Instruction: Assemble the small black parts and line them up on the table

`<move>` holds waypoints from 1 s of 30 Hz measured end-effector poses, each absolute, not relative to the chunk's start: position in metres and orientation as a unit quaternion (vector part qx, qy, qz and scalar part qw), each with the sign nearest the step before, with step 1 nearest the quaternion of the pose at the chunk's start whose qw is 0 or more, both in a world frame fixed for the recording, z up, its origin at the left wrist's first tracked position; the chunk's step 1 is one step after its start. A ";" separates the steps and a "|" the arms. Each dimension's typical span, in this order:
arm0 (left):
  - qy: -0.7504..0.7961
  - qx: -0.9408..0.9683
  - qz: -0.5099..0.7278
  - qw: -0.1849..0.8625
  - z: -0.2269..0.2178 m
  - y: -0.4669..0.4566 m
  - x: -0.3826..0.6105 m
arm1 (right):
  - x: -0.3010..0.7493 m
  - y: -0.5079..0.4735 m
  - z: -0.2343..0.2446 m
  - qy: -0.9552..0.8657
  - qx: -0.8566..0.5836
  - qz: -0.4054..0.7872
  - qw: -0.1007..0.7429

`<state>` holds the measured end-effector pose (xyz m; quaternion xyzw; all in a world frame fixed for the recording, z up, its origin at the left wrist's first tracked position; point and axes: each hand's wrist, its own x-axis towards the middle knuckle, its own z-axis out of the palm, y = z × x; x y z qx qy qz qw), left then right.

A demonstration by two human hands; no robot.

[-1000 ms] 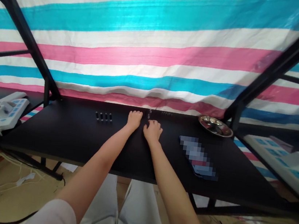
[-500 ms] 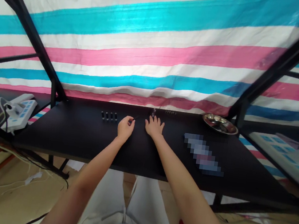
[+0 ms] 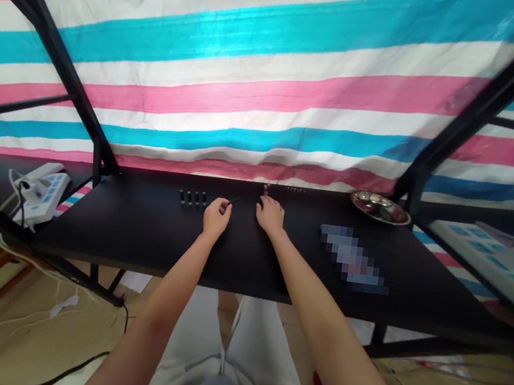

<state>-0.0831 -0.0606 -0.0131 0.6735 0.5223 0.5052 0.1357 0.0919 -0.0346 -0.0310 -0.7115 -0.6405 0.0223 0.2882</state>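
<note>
My left hand (image 3: 216, 215) is closed in a pinch around a small dark stick-like piece (image 3: 233, 202), whose thin end points up and right; its kind is too small to make out. My right hand (image 3: 270, 215) rests low over the black tabletop (image 3: 138, 234), its fingers curled and drawn together. Just past its fingertips lie some small shiny pieces (image 3: 266, 187). Whatever is under those fingers is hidden. Left of my left hand, several short black cylinders with light ends (image 3: 189, 197) stand in a row.
A row of tiny metal bits (image 3: 296, 190) lies at the back edge. A shiny metal dish (image 3: 380, 209) sits at the back right, and a blurred-out flat item (image 3: 352, 259) is nearer. Power strips (image 3: 43, 196) and black frame posts (image 3: 102, 147) flank the table.
My right hand's spread fingers have drawn together and curled near the shiny pieces. My left hand still pinches the dark piece. The whole view has shifted slightly.
</note>
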 end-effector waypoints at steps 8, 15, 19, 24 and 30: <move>0.506 0.672 0.519 0.153 -0.014 -0.061 -0.083 | 0.097 -0.066 -0.022 -0.617 -0.593 0.035 0.516; 0.500 0.668 0.523 0.176 -0.018 -0.058 -0.083 | 0.092 -0.065 -0.022 -0.499 -0.558 0.132 0.650; 0.485 0.671 0.531 0.181 -0.019 -0.057 -0.082 | 0.087 -0.065 -0.020 -0.502 -0.516 0.191 0.667; 0.485 0.669 0.532 0.188 -0.021 -0.056 -0.081 | 0.082 -0.067 -0.017 -0.526 -0.481 0.254 0.653; 0.494 0.666 0.525 0.192 -0.023 -0.055 -0.080 | 0.082 -0.067 -0.017 -0.526 -0.470 0.279 0.652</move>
